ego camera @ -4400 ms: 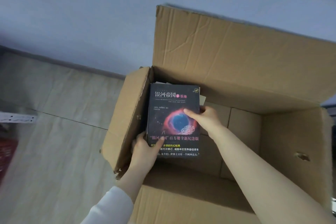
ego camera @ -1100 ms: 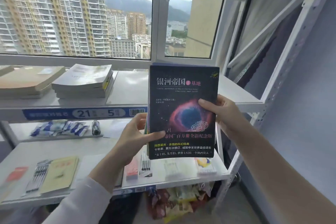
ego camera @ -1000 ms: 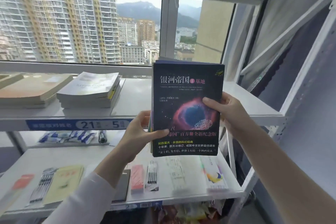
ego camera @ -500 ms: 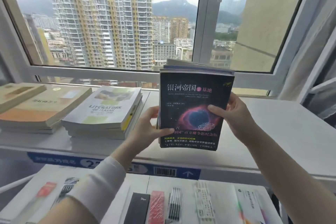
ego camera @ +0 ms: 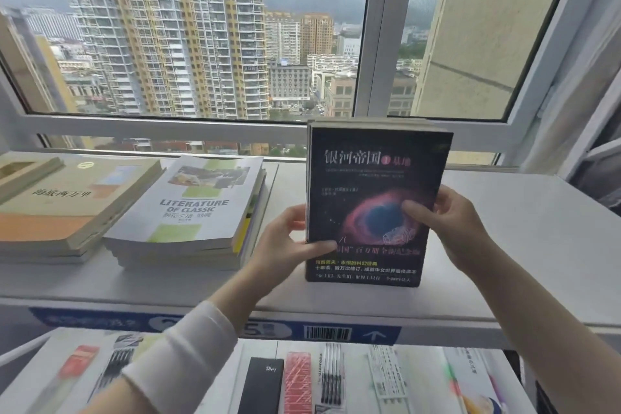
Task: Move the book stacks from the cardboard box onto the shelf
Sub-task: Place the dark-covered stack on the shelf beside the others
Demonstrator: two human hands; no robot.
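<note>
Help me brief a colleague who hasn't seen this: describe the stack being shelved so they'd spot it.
Under the big window, look along the white shelf, right of the flat book stacks. The stack held between left hand and right hand is the only one with a black cover and a red-blue nebula.

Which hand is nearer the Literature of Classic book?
Left. The left hand is beside the Literature of Classic book; the right hand is beyond the black book stack.

Black book stack cover with red-blue nebula; white shelf, blue label strip.
</note>
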